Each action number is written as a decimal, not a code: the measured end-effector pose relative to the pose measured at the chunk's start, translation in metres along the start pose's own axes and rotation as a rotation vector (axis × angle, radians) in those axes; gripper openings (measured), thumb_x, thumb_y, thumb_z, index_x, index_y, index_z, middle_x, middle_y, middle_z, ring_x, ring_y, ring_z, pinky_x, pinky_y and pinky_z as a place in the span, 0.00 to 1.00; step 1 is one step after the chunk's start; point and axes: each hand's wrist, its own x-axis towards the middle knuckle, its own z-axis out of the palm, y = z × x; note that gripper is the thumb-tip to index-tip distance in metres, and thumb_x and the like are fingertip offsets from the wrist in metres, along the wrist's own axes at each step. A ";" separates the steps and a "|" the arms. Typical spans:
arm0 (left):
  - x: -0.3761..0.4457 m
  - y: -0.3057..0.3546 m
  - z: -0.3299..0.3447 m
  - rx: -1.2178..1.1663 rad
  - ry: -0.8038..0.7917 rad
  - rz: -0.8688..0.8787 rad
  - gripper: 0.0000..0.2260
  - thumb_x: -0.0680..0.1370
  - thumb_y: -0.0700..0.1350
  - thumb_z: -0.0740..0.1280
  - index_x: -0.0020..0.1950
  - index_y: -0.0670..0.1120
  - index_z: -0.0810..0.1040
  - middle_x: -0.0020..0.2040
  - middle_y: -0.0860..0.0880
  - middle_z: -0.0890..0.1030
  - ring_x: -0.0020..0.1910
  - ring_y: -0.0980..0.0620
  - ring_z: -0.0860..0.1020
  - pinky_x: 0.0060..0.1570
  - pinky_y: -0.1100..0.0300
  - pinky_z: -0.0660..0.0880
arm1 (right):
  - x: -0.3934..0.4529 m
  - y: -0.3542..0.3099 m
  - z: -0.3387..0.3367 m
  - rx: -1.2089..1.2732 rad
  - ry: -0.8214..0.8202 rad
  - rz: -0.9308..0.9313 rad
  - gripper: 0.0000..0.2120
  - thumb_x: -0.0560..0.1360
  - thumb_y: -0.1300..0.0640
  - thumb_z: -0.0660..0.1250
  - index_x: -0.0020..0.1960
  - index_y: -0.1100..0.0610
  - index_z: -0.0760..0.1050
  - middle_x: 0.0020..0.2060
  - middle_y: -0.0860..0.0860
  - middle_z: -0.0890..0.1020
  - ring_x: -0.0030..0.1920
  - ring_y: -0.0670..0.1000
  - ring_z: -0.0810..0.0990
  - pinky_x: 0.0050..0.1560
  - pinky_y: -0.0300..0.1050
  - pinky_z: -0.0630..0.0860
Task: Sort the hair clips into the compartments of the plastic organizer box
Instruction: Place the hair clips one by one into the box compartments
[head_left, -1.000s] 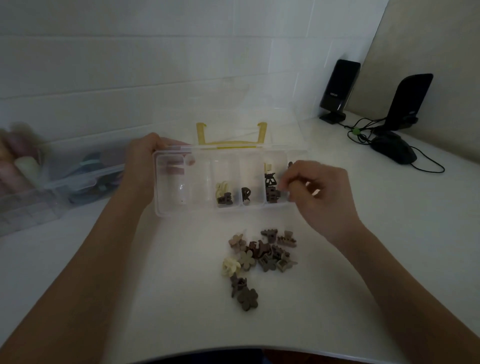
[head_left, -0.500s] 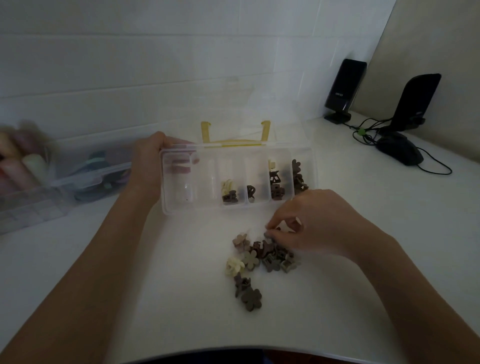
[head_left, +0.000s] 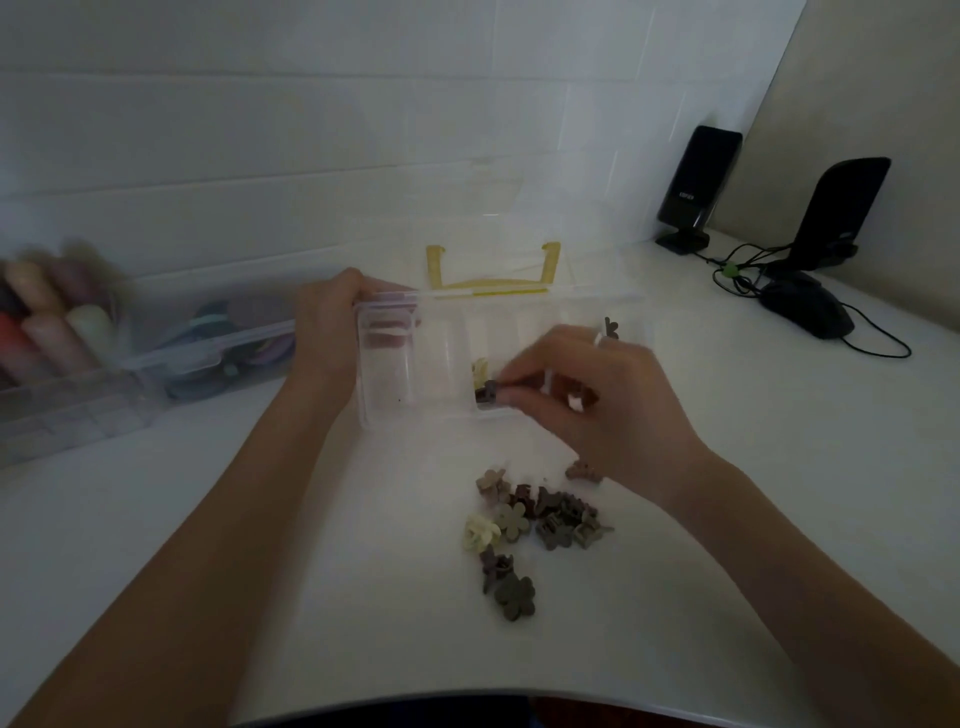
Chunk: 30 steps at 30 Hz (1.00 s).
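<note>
Between the thumb and forefinger of the right hand (head_left: 608, 400) sat one small dark brown hair clip (head_left: 488, 391), pinched above the near wall of the organizer box (head_left: 415, 410), over a middle compartment. That compartment already held one cream clip (head_left: 480, 367); whether more lay under the fingers could not be told. One dark flower clip (head_left: 611, 328) showed in the far right compartment, past the knuckles. The left hand (head_left: 332, 332) gripped the left end of the clear box, fingers curled over its rim into the leftmost compartment. One yellow handle (head_left: 493, 275) stood up behind the box, on the open lid.

Nearer the person, on the white table (head_left: 208, 545), lay the loose pile of clips (head_left: 540, 517): roughly a dozen, mostly brown and taupe, with one cream flower clip (head_left: 480, 531) among them; the tangle blocked an exact count. Just beside the right wrist lay one pinkish-brown clip (head_left: 583, 472), apart from the pile.

To the left stood a second clear box (head_left: 156, 358) of blurred coloured items. At the far right stood two black speakers (head_left: 698, 187) and one black mouse (head_left: 808, 309) with its cable.
</note>
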 end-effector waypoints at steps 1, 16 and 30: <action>-0.001 0.000 0.001 0.004 0.006 0.022 0.16 0.67 0.43 0.57 0.29 0.45 0.83 0.28 0.46 0.81 0.29 0.49 0.79 0.29 0.62 0.75 | 0.007 -0.003 0.004 -0.025 0.025 -0.022 0.05 0.73 0.52 0.69 0.45 0.53 0.80 0.38 0.42 0.78 0.30 0.44 0.74 0.32 0.32 0.70; 0.001 -0.004 0.004 -0.003 0.050 0.038 0.15 0.62 0.45 0.59 0.35 0.39 0.82 0.31 0.44 0.82 0.33 0.46 0.79 0.31 0.58 0.77 | 0.024 0.013 0.012 -0.008 -0.091 0.149 0.09 0.73 0.62 0.69 0.50 0.49 0.78 0.40 0.37 0.80 0.37 0.45 0.78 0.36 0.28 0.70; 0.002 -0.004 0.004 -0.022 0.045 0.046 0.14 0.63 0.44 0.59 0.32 0.41 0.83 0.31 0.43 0.82 0.33 0.45 0.78 0.30 0.59 0.76 | 0.019 0.008 -0.001 -0.159 -0.843 0.247 0.13 0.75 0.44 0.64 0.59 0.40 0.78 0.32 0.43 0.79 0.31 0.41 0.75 0.34 0.33 0.70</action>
